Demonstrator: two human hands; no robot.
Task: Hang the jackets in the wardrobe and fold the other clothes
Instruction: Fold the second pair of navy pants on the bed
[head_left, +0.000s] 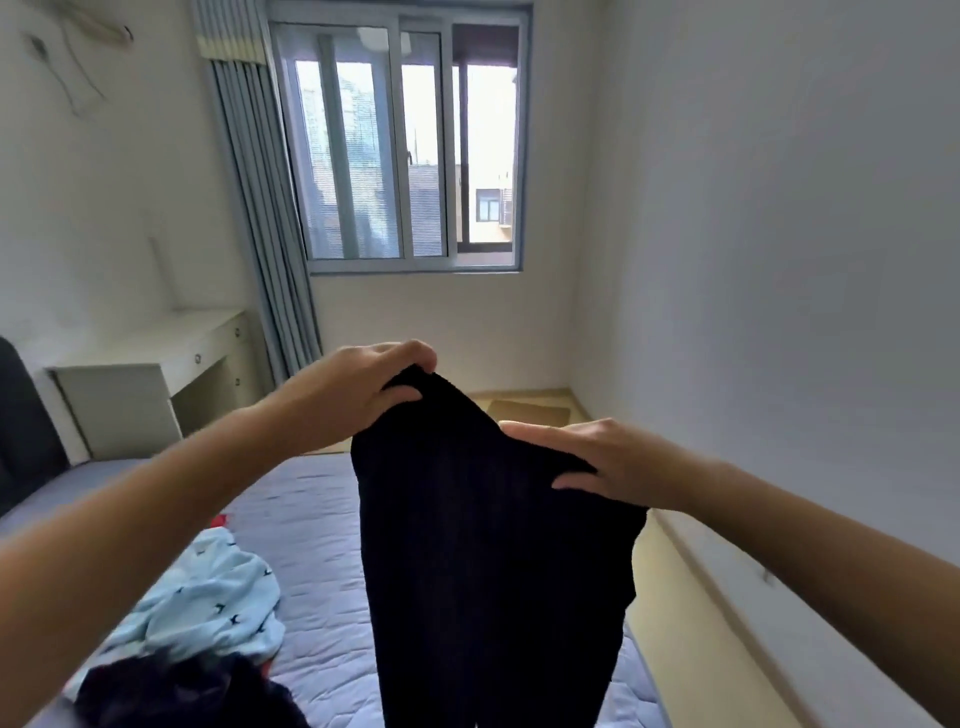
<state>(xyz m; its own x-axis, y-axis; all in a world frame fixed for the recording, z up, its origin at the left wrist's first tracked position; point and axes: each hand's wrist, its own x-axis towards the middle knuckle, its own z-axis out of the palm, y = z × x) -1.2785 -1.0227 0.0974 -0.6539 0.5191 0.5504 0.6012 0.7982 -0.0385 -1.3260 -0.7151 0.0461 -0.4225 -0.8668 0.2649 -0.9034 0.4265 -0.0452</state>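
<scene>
Bed (311, 545), grey quilted cover, fills the lower left and centre of the frame. Nearest item: dark clothing heap (182, 696), crumpled at the bottom left edge of the bed, partly blurred. Just behind it and touching it lies a light blue garment (208, 592) with small dark marks, bunched up. A bit of red fabric (221, 519) shows beyond the blue one; too small to tell what it is.

Both bare forearms reach in from the lower corners toward the centre. Black garment (493, 571) is held up in the air over the bed, between the two hands, and hangs straight down past the bottom edge of the frame. Its type cannot be told.

Left hand (358, 389), centre frame: grip narrow, fingertips and thumb pinching the top corner of the black garment. Right hand (608, 462), lower and to the right: grip holds the other top edge, fingers lying fairly straight along the fabric, thumb below, cloth between them.

Dark headboard (21, 426) stands at the left edge. White table (156, 348) with drawers stands against the left wall past the bed. Yellowish floor (524, 410) shows behind the hands. Grey-blue curtain (260, 208) hangs drawn to the left of the window (405, 156), upper centre; buildings are visible through the glass.
</scene>
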